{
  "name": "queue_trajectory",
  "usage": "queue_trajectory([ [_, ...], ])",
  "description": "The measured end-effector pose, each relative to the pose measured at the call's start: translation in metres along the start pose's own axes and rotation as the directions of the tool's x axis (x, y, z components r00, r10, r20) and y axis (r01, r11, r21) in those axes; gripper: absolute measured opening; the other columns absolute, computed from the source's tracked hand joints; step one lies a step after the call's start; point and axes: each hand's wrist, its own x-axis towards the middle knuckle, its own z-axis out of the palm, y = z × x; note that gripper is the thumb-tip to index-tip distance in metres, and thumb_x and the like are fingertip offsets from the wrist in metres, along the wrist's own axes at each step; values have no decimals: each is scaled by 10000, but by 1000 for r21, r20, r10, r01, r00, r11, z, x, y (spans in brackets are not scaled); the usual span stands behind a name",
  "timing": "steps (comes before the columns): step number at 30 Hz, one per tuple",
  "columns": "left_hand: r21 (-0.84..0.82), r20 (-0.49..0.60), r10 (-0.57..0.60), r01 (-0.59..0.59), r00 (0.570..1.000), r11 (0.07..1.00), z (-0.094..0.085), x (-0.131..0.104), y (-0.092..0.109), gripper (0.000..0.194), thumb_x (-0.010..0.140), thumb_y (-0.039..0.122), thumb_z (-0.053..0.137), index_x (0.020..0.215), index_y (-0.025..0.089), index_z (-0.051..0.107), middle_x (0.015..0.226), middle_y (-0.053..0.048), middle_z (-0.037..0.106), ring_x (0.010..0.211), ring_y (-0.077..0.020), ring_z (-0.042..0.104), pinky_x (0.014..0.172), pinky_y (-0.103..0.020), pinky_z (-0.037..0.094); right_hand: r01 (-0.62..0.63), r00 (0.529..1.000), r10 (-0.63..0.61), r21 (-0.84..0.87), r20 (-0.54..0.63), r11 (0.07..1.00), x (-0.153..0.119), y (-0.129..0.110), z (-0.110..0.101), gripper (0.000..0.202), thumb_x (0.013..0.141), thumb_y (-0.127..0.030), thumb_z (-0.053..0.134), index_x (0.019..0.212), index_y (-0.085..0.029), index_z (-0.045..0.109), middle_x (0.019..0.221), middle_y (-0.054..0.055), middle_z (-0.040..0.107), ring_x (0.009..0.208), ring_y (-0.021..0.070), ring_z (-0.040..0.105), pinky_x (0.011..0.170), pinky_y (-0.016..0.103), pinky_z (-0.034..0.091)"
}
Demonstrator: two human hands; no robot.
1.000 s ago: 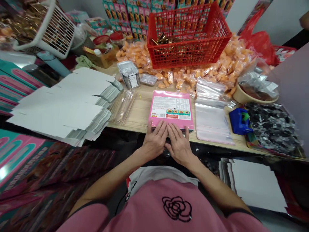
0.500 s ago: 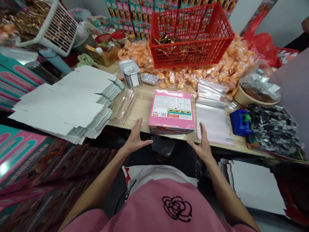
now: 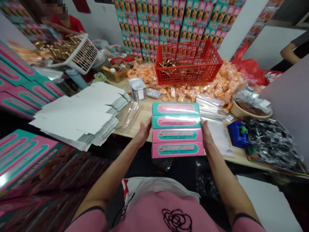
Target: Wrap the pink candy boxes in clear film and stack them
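Several pink and teal boxes form one wrapped block (image 3: pixel 178 136) over the front edge of the table, their narrow sides facing up. My left hand (image 3: pixel 143 132) presses against the block's left side, and my right hand (image 3: pixel 207 133) is against its right side. Both hands hold it between them; the fingertips are partly hidden. Left of the block lie thin clear-wrapped sticks (image 3: pixel 129 116). Clear plastic bags (image 3: pixel 218 137) lie beside my right hand.
White flat cartons (image 3: pixel 79 111) are stacked at the left. A red basket (image 3: pixel 189 75) stands behind, among orange wrapped pieces (image 3: pixel 224 80). At the right are a blue tape dispenser (image 3: pixel 238 134) and black packets (image 3: pixel 272 143). A person (image 3: pixel 70 24) is at the back left.
My hands have moved from in front of the block onto its sides. The block is tipped and lifted, so its narrow sides show instead of the label. The view has tilted up.
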Motion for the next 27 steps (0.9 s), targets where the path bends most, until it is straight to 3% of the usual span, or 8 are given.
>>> queue_trajectory([
  [3,-141,19,-131,132,991,981,9,14,-24,868,738,919,469,1252,254,684,1308,-112,696,1393,-340,513,1157,-531,410,-257,964,243,143,112,956,19,29,6,732,835,-843,423,1203,-260,668,1161,90,768,1248,319,654,1056,537,526],
  [6,-234,-8,-207,199,978,951,9,27,-41,834,715,912,520,1155,232,721,1217,-112,741,1321,-356,581,1143,-535,437,-373,922,335,217,195,902,35,51,5,709,825,-834,458,1121,-234,694,1100,100,787,1198,327,685,1049,542,531],
  [9,-252,-12,-242,232,970,940,6,32,-49,792,748,882,533,1141,223,726,1225,-112,741,1346,-363,563,1160,-531,430,-357,929,316,247,190,901,42,60,-1,683,821,-815,497,1125,-233,685,1098,90,791,1195,318,689,1060,532,525],
  [13,-268,-252,-201,131,947,954,2,25,-54,673,777,786,628,1192,260,695,1335,-78,691,1433,-346,475,1191,-508,405,-295,955,279,244,97,924,35,63,-11,656,830,-806,506,1142,-253,668,1099,71,793,1203,302,687,1069,510,526],
  [14,-281,-264,-212,135,941,950,3,23,-55,675,773,785,634,1195,262,691,1350,-76,683,1439,-346,467,1196,-506,400,-309,951,296,231,89,923,32,63,-13,658,828,-811,501,1131,-253,671,1094,73,794,1204,303,687,1069,507,528],
  [19,-346,-42,-351,316,935,883,19,25,-51,733,781,785,624,1212,195,688,1292,-119,710,1345,-383,561,1158,-552,440,-389,921,383,188,69,902,28,61,-11,605,828,-768,545,1083,-238,686,1091,72,794,1194,314,689,1078,511,534],
  [23,-358,-27,-369,335,929,871,25,42,-41,702,815,708,652,1242,152,667,1256,-145,722,1289,-380,607,1127,-542,475,-350,936,348,208,45,914,36,55,-3,605,835,-753,538,1120,-237,671,1117,56,786,1222,304,670,1084,504,533],
  [27,-320,-6,-289,272,957,907,21,41,-29,671,803,588,733,1288,137,627,1200,-152,740,1217,-372,653,1075,-527,513,-297,955,292,240,56,924,28,47,0,611,826,-749,557,1142,-236,661,1141,62,774,1231,316,658,1068,512,537],
])
